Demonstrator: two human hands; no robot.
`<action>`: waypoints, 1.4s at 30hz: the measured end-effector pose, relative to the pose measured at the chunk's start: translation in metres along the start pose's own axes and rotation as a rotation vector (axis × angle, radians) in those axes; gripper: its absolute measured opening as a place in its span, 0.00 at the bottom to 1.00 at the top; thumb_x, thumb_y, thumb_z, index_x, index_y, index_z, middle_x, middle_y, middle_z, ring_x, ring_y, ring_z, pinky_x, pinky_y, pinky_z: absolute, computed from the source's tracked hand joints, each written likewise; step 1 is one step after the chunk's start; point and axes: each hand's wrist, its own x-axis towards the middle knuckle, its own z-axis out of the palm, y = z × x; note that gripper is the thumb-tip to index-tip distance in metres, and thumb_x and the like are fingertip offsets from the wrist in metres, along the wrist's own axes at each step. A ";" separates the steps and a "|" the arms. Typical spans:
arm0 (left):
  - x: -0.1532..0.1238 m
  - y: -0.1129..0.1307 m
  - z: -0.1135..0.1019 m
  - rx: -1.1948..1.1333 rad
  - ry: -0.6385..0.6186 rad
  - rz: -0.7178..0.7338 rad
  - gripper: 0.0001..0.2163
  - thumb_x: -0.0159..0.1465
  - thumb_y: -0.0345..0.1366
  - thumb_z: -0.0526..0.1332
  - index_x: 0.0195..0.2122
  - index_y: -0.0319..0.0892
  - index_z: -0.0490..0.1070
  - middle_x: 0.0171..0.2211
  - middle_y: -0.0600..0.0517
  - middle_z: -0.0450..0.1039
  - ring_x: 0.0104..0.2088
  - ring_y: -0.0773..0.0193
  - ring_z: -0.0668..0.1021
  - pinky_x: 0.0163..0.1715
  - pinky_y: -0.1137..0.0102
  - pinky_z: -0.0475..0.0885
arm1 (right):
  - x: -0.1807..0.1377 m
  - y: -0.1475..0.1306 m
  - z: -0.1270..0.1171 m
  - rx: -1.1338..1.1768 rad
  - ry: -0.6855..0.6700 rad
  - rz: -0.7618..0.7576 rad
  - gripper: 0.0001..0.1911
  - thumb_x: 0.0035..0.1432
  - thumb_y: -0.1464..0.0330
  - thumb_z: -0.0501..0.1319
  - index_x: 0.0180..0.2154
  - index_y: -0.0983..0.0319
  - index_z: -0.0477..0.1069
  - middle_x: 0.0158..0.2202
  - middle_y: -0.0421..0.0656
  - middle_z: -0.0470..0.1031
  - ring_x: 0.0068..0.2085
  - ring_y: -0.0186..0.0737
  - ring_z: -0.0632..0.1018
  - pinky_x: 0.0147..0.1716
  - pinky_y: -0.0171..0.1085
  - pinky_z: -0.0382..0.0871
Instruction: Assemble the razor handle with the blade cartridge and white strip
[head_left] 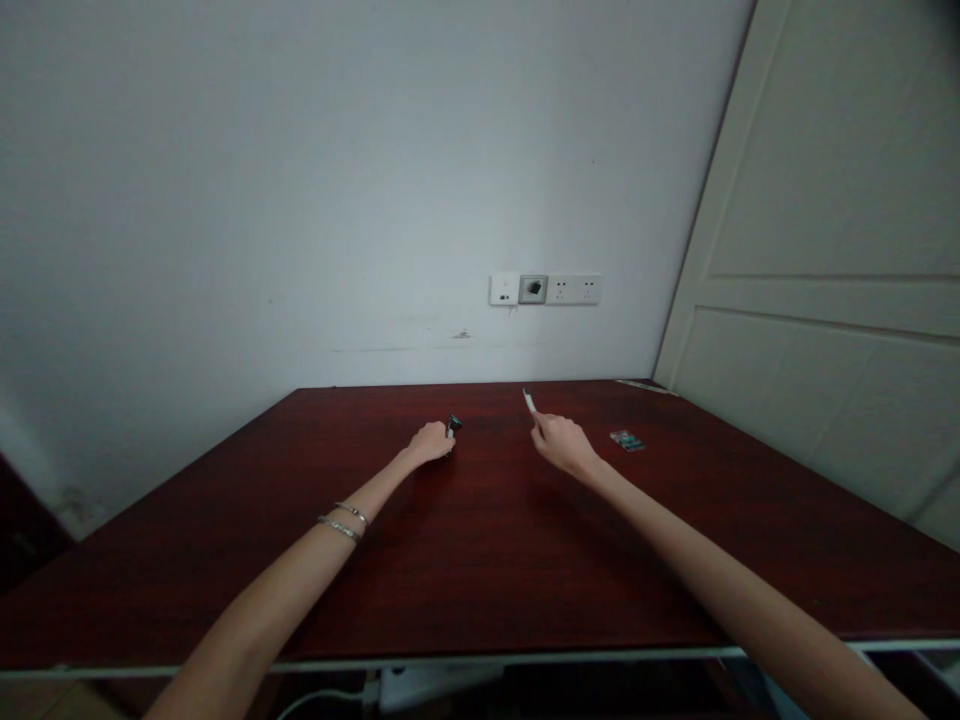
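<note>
My left hand [431, 442], with two bracelets on its wrist, is closed around a small razor-like tool [454, 422]. Its dark head and a bit of pale handle stick out past the fingers; the rest is hidden. To the right, my right hand [564, 442] is closed on a slim white stick [529, 401] with a darker tip, which points away and slightly left. What kind of stick it is, I cannot tell. Both hands are over the far half of the dark red table [480, 560], apart from each other. A small clear packet [627, 441] with teal marks lies right of my right hand.
Behind the table is a white wall with a row of sockets [574, 290]. A pale door [832, 300] stands along the right side. A thin light strip [645, 387] lies at the far right corner. Below the front edge are a white cable [322, 694] and a white object [435, 688].
</note>
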 end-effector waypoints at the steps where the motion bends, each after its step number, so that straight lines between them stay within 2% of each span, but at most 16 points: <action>1: 0.000 0.003 0.001 -0.006 0.004 -0.003 0.13 0.56 0.39 0.54 0.32 0.35 0.72 0.35 0.38 0.75 0.37 0.54 0.77 0.30 0.71 0.67 | 0.001 -0.013 0.002 -0.001 -0.030 -0.009 0.18 0.60 0.68 0.45 0.47 0.64 0.66 0.41 0.52 0.74 0.39 0.45 0.76 0.37 0.39 0.66; 5: -0.003 0.014 0.004 -0.026 0.016 -0.021 0.14 0.58 0.39 0.53 0.34 0.35 0.72 0.37 0.37 0.75 0.39 0.53 0.77 0.31 0.71 0.68 | 0.005 -0.052 0.015 0.016 -0.138 -0.048 0.18 0.59 0.68 0.45 0.44 0.67 0.68 0.41 0.53 0.74 0.40 0.46 0.76 0.38 0.39 0.66; 10: -0.010 0.026 0.007 -0.038 0.024 -0.056 0.15 0.57 0.41 0.54 0.37 0.36 0.72 0.39 0.36 0.74 0.42 0.51 0.76 0.35 0.68 0.69 | 0.012 -0.075 0.033 0.041 -0.188 -0.055 0.18 0.58 0.68 0.45 0.42 0.69 0.69 0.41 0.57 0.74 0.41 0.51 0.76 0.38 0.43 0.67; 21: -0.020 0.034 0.003 -0.033 0.021 -0.118 0.16 0.56 0.44 0.57 0.39 0.38 0.71 0.42 0.38 0.73 0.45 0.52 0.75 0.39 0.68 0.68 | 0.011 -0.077 0.048 0.063 -0.199 -0.067 0.17 0.56 0.69 0.48 0.42 0.69 0.70 0.40 0.58 0.74 0.40 0.54 0.76 0.36 0.44 0.68; 28: -0.020 0.032 0.003 0.019 0.034 -0.080 0.19 0.56 0.49 0.54 0.39 0.40 0.72 0.42 0.39 0.73 0.44 0.51 0.75 0.39 0.66 0.69 | 0.013 -0.070 0.042 0.073 -0.170 -0.060 0.20 0.59 0.61 0.46 0.43 0.67 0.69 0.39 0.57 0.74 0.40 0.52 0.76 0.38 0.45 0.67; 31: -0.022 0.030 0.000 0.042 0.026 -0.064 0.21 0.57 0.52 0.52 0.38 0.40 0.72 0.41 0.40 0.74 0.44 0.50 0.75 0.39 0.64 0.69 | 0.017 -0.047 0.033 0.083 -0.094 -0.066 0.20 0.60 0.60 0.47 0.46 0.64 0.68 0.40 0.54 0.74 0.40 0.50 0.76 0.38 0.45 0.67; 33: -0.023 0.028 -0.004 0.056 0.020 -0.049 0.22 0.57 0.53 0.50 0.37 0.40 0.72 0.40 0.40 0.74 0.43 0.50 0.75 0.38 0.62 0.69 | 0.018 -0.020 0.027 0.114 -0.020 -0.089 0.20 0.59 0.61 0.49 0.50 0.61 0.65 0.46 0.51 0.72 0.44 0.48 0.74 0.40 0.43 0.67; 35: -0.025 0.028 -0.009 0.061 0.029 -0.025 0.21 0.58 0.52 0.50 0.35 0.40 0.72 0.39 0.41 0.74 0.42 0.50 0.76 0.37 0.62 0.69 | 0.019 0.016 0.023 0.149 0.039 -0.111 0.20 0.58 0.61 0.51 0.51 0.60 0.65 0.48 0.50 0.70 0.47 0.46 0.72 0.42 0.42 0.67; 38: -0.025 0.029 -0.019 0.045 0.054 0.006 0.19 0.58 0.50 0.50 0.32 0.40 0.73 0.36 0.41 0.75 0.40 0.52 0.76 0.36 0.64 0.69 | 0.017 0.080 0.019 0.184 0.097 -0.144 0.21 0.56 0.63 0.53 0.50 0.62 0.67 0.47 0.49 0.70 0.49 0.45 0.70 0.48 0.41 0.64; 40: -0.023 0.028 -0.023 0.011 0.067 0.000 0.19 0.58 0.49 0.50 0.29 0.40 0.72 0.35 0.42 0.75 0.39 0.54 0.76 0.35 0.67 0.68 | 0.014 0.122 0.020 0.162 0.078 -0.150 0.22 0.54 0.63 0.56 0.50 0.65 0.67 0.49 0.51 0.69 0.52 0.47 0.68 0.52 0.43 0.59; 42: -0.020 0.026 -0.026 -0.036 0.078 -0.012 0.18 0.58 0.49 0.51 0.25 0.40 0.71 0.33 0.43 0.74 0.36 0.56 0.76 0.33 0.68 0.68 | 0.011 0.159 0.022 0.138 0.031 -0.069 0.25 0.50 0.64 0.58 0.50 0.66 0.67 0.52 0.52 0.67 0.54 0.49 0.65 0.55 0.46 0.55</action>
